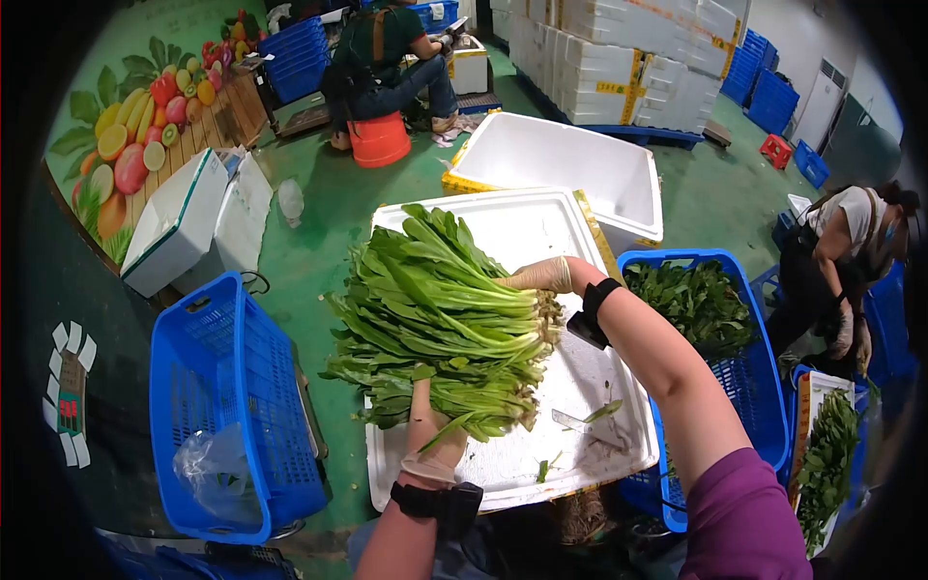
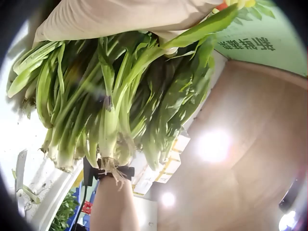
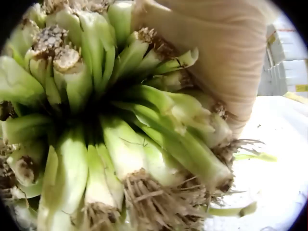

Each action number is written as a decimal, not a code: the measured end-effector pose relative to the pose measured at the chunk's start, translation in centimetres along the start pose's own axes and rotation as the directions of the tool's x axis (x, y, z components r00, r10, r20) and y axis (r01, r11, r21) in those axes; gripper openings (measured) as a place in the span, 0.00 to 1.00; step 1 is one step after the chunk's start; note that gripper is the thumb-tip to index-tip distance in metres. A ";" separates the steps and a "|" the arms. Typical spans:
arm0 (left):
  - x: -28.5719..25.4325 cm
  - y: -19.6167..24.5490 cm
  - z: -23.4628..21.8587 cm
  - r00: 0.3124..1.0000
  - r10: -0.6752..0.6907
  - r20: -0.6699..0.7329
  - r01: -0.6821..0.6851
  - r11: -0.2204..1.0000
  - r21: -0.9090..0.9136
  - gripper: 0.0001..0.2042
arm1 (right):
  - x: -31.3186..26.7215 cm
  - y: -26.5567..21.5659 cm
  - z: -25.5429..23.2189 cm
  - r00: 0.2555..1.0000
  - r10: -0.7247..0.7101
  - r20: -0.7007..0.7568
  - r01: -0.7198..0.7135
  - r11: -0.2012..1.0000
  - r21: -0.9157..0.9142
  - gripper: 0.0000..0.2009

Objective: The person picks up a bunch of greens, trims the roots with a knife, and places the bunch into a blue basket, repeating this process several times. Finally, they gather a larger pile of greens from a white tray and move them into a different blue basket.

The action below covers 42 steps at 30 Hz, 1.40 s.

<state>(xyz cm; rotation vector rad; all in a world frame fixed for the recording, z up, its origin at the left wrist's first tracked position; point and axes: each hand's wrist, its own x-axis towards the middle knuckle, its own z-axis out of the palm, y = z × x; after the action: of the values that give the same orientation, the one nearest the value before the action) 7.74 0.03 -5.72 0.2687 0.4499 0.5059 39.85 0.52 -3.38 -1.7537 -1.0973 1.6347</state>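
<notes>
A big bundle of long-leaved leafy greens [image 1: 425, 309] lies over a white foam lid [image 1: 619, 425], leaves to the left and pale root ends to the right. My gloved right hand [image 1: 541, 275] grips the bundle from above near the roots; in the right wrist view its glove [image 3: 226, 53] curves round the cut and rooty stem ends [image 3: 130, 159]. At the near side, my gloved left hand [image 1: 440, 449] holds the lower greens, its fingers partly hidden by leaves. In the left wrist view the left glove [image 2: 120, 19] lies along stalks [image 2: 110, 115] with roots showing.
An open foam box [image 1: 561, 159] stands behind the lid. Blue crates flank it: one at left [image 1: 208, 387] with a plastic bag, another at right [image 1: 764, 387] with leafy greens [image 1: 696, 304]. Loose leaf scraps [image 1: 604, 411] lie on the lid. Two people [image 1: 387, 58] [image 1: 846, 242] work nearby.
</notes>
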 end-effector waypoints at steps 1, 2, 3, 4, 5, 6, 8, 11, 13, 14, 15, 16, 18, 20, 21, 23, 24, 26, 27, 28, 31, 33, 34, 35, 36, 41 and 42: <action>0.1 -0.2 0.0 0.999 0.039 -0.013 -0.039 0.999 0.002 0.28 | -0.1 0.3 0.2 1.000 -0.020 -0.014 0.020 1.000 -0.008 0.40; 0.2 -0.4 -0.1 0.997 0.072 -0.027 -0.072 0.997 0.003 0.27 | -1.2 -0.4 1.2 0.999 -0.036 -0.030 0.035 0.999 -0.013 0.40; 0.3 -0.3 -0.3 0.998 0.052 0.032 -0.050 0.997 -0.066 0.24 | -2.0 -1.0 1.6 1.000 -0.006 -0.023 0.005 1.000 -0.027 0.39; 0.5 -0.6 -0.7 0.999 0.032 0.028 -0.030 0.997 -0.066 0.24 | -2.6 -1.4 1.8 1.000 0.025 -0.017 -0.026 0.999 -0.036 0.38; 0.7 -0.9 -1.2 0.987 0.138 0.083 -0.139 0.990 0.011 0.22 | -1.3 0.1 1.6 0.997 0.040 0.071 -0.045 0.996 0.075 0.37; 0.6 -1.2 -1.5 0.962 0.229 0.146 -0.243 0.966 0.087 0.21 | -2.0 0.0 2.2 0.986 0.003 0.165 -0.030 0.986 0.161 0.35; 0.6 -1.6 -2.1 0.937 0.324 0.129 -0.347 0.903 0.254 0.21 | -2.1 1.3 3.3 0.971 -0.081 0.225 0.005 0.948 0.318 0.35; 0.4 -1.1 -0.7 0.984 0.176 0.033 -0.177 0.983 0.041 0.25 | -3.0 1.7 4.3 0.952 0.020 0.304 -0.154 0.893 0.423 0.33; 0.6 -0.8 -0.9 0.991 0.124 0.049 -0.126 0.991 0.040 0.25 | -4.6 1.9 5.0 0.986 -0.004 0.165 -0.068 0.901 0.427 0.32; 0.4 -0.7 -1.2 0.994 0.094 0.055 -0.095 0.995 0.030 0.25 | -5.2 2.1 5.6 0.995 -0.015 0.103 -0.030 0.906 0.423 0.31; 0.0 -0.6 -1.4 0.986 0.118 0.117 -0.125 0.991 0.054 0.26 | -4.3 3.8 5.2 0.985 -0.036 0.167 -0.045 0.889 0.455 0.29; -0.7 -0.3 -0.5 0.983 0.103 0.152 -0.110 0.993 0.034 0.26 | -6.0 3.4 6.3 0.981 -0.143 0.134 0.061 0.872 0.486 0.27; -1.5 -0.1 1.0 0.987 0.102 0.126 -0.115 0.989 0.095 0.27 | -6.7 3.8 6.2 0.973 -0.136 0.187 -0.004 0.798 0.602 0.27; -1.7 1.2 1.1 0.982 0.025 0.188 -0.024 1.000 -0.007 0.24 | -7.9 3.6 6.2 0.971 -0.169 0.168 0.026 0.777 0.629 0.26; -2.4 1.0 2.5 0.971 0.168 0.168 -0.195 0.968 0.159 0.23 | -8.7 2.9 6.3 0.971 -0.195 0.141 0.070 0.790 0.609 0.26; -2.9 1.4 3.5 0.932 0.320 0.171 -0.361 0.867 0.343 0.18 | -10.6 1.1 6.2 0.960 -0.269 0.080 0.180 0.808 0.560 0.26; -3.9 2.5 6.1 0.979 0.157 0.128 -0.176 0.972 0.155 0.18 | -11.5 0.0 6.0 0.949 -0.310 0.048 0.241 0.818 0.523 0.25; -4.1 2.9 6.2 0.960 0.253 0.117 -0.274 0.934 0.230 0.18 | -14.0 -1.6 5.5 0.905 -0.426 0.001 0.382 0.811 0.444 0.25; -4.7 3.1 6.2 0.954 0.272 0.126 -0.298 0.914 0.276 0.19 | -14.9 -2.0 4.9 0.863 -0.505 -0.002 0.463 0.789 0.403 0.25; -5.4 3.1 6.1 0.946 0.291 0.140 -0.321 0.888 0.329 0.19 | -16.0 -2.2 4.6 0.790 -0.612 0.019 0.567 0.743 0.355 0.24; -6.9 1.5 6.2 0.929 0.303 0.214 -0.370 0.806 0.463 0.21 | -23.1 -2.4 5.3 0.778 -0.610 -0.149 0.628 0.751 0.205 0.22; -7.5 -0.3 7.6 0.914 0.304 0.267 -0.402 0.757 0.515 0.22 | -29.2 -2.9 7.9 0.836 -0.425 -0.346 0.496 0.856 0.145 0.21; -7.4 -1.6 9.0 0.906 0.301 0.298 -0.421 0.726 0.544 0.22 | -31.8 -3.5 8.6 0.913 -0.256 -0.317 0.369 0.849 0.377 0.22; -7.4 -3.1 10.3 0.892 0.303 0.335 -0.448 0.693 0.565 0.23 | -33.8 -2.0 8.2 0.910 -0.241 -0.338 0.366 0.849 0.380 0.23; -7.2 -4.8 11.9 0.875 0.302 0.378 -0.479 0.654 0.586 0.23 | -36.1 -0.6 8.3 0.888 -0.268 -0.374 0.411 0.826 0.385 0.23; -5.3 -16.5 20.4 0.777 0.185 0.602 -0.603 0.495 0.626 0.26 | -49.3 9.6 9.7 0.738 -0.304 -0.603 0.589 0.725 0.356 0.27; -5.4 -19.1 21.5 0.770 0.121 0.626 -0.590 0.510 0.626 0.27 | -51.6 11.7 10.1 0.703 -0.304 -0.643 0.613 0.718 0.330 0.28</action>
<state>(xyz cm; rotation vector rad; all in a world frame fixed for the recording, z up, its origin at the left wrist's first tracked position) 21.44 -21.82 8.09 1.4094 0.0419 0.6027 34.97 -49.85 15.12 -1.2791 -0.6522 0.8812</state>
